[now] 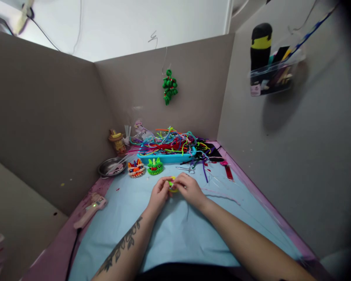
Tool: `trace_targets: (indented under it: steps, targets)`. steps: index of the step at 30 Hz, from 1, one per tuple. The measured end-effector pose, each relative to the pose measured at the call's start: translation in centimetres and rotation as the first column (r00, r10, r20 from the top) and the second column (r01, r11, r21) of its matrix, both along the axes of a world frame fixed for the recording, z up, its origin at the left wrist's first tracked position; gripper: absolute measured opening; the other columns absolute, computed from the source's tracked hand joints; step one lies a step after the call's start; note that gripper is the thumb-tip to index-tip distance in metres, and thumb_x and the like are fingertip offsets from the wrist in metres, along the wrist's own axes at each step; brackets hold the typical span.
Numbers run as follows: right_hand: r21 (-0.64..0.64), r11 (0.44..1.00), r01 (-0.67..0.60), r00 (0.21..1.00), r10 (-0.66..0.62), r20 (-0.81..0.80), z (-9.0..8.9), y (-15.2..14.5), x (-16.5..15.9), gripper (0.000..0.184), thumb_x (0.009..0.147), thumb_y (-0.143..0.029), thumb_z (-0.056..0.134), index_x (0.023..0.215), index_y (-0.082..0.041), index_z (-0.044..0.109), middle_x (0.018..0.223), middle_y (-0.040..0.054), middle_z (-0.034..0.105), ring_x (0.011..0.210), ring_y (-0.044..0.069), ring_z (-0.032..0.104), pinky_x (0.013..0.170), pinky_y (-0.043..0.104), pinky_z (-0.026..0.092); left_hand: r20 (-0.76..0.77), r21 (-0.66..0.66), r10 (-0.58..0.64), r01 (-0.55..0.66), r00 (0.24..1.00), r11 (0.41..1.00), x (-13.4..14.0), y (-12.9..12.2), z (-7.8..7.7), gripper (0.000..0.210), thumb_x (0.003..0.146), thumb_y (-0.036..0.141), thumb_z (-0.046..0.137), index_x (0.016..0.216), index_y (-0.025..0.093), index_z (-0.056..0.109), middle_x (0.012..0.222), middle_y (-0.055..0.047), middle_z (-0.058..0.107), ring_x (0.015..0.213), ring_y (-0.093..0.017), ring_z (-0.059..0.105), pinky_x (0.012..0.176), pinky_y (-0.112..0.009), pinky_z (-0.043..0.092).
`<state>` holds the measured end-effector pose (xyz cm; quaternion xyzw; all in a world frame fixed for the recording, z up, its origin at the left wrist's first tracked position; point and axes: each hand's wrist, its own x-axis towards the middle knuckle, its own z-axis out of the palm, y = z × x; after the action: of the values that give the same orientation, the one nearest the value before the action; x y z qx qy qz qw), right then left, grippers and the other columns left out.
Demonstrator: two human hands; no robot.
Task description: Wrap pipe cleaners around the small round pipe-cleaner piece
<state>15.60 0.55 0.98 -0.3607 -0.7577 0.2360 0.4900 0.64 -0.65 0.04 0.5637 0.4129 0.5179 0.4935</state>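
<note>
Pinching yellow-green piece (171,185), perhaps pipe cleaner, between left hand (159,191) and right hand (191,189); brace left, work gently right.

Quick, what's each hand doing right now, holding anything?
Left hand: closed, holding a small yellow-green piece.
Right hand: closed, fingers at the same piece; its exact grip cannot be told.
</note>
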Motion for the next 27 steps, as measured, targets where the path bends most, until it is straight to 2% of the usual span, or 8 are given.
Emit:
trace_targets:
  steps: [6,10,13,15,18,20,23,27]
  targets:
    - [0.141,0.990,0.013,0.988,-0.034,0.150,-0.1,-0.3,0.4,0.019,0.080,-0.011,0.048,0.082,-0.021,0.063,0.082,0.0040,0.057,0.078,0.016,0.053,0.073,0.028,0.042,0.023,-0.016,-0.057,0.057,0.998,0.998,-0.3,0.2,0.0,0.038,0.073,0.038,0.061,0.102,0.015,0.055,0.059,0.003,0.052,0.044,-0.006,0.041,0.042,-0.018,0.029]
    - [0.119,0.993,0.019,0.990,-0.035,0.134,0.0,-0.3,0.2,0.018,0.078,-0.010,0.048,0.079,-0.020,0.063,0.080,0.0038,0.057,0.076,0.015,0.053,0.072,0.027,0.041,-0.068,0.120,0.018,-0.009,0.998,0.993,-0.2,-0.1,0.1,0.030,0.072,0.035,0.062,0.095,0.016,0.057,0.078,-0.004,0.062,0.060,-0.011,0.054,0.055,-0.021,0.041]
    - [-0.005,0.999,0.035,0.997,-0.034,0.067,0.3,-0.1,0.1,0.015,0.074,-0.010,0.050,0.066,-0.017,0.061,0.069,0.0015,0.056,0.069,0.013,0.051,0.066,0.025,0.040,-0.257,0.321,0.166,-0.078,0.952,0.944,-0.3,-0.3,-0.2,0.021,0.076,0.031,0.058,0.092,0.018,0.059,0.086,-0.006,0.064,0.069,-0.014,0.058,0.063,-0.024,0.045]
    - [-0.169,0.985,0.024,1.000,-0.023,0.008,0.4,0.1,0.0,0.014,0.071,-0.012,0.053,0.058,-0.016,0.058,0.061,-0.0004,0.053,0.062,0.012,0.049,0.059,0.023,0.037,-0.343,0.433,0.232,-0.066,0.910,0.899,-0.4,-0.4,-0.6,0.020,0.079,0.028,0.054,0.096,0.019,0.059,0.091,-0.006,0.065,0.075,-0.015,0.060,0.069,-0.027,0.046]
    - [-0.430,0.899,-0.079,0.994,0.037,-0.105,0.2,0.6,0.2,0.010,0.066,-0.016,0.056,0.056,-0.014,0.056,0.053,-0.0033,0.049,0.051,0.009,0.043,0.050,0.021,0.033,-0.392,0.524,0.273,-0.031,0.879,0.851,-0.5,-0.4,-1.0,0.020,0.082,0.024,0.050,0.100,0.020,0.058,0.098,-0.006,0.065,0.086,-0.017,0.061,0.077,-0.029,0.046]
    - [-0.493,0.860,-0.135,0.986,0.066,-0.155,0.1,0.8,0.3,0.009,0.066,-0.018,0.056,0.059,-0.014,0.056,0.051,-0.0040,0.047,0.050,0.008,0.041,0.049,0.020,0.032,-0.413,0.530,0.285,-0.026,0.865,0.848,-0.6,-0.4,-1.1,0.020,0.082,0.024,0.050,0.100,0.021,0.058,0.097,-0.006,0.065,0.088,-0.016,0.061,0.078,-0.028,0.047]
    - [-0.373,0.925,-0.076,0.995,0.048,-0.084,0.2,0.7,0.2,0.010,0.069,-0.019,0.054,0.061,-0.014,0.057,0.057,-0.0022,0.050,0.055,0.010,0.044,0.052,0.021,0.034,-0.434,0.478,0.268,-0.032,0.860,0.878,-0.5,-0.2,-1.1,0.020,0.081,0.026,0.052,0.100,0.020,0.058,0.097,-0.006,0.065,0.083,-0.016,0.062,0.074,-0.028,0.048]
    - [-0.031,1.000,0.001,0.994,0.002,0.109,0.8,0.0,0.2,0.013,0.076,-0.013,0.049,0.065,-0.016,0.055,0.068,0.0004,0.053,0.067,0.012,0.048,0.061,0.023,0.037,-0.427,0.417,0.207,-0.012,0.880,0.909,-0.4,-0.3,-0.7,0.024,0.079,0.026,0.054,0.101,0.019,0.058,0.098,-0.006,0.065,0.083,-0.016,0.060,0.073,-0.027,0.047]
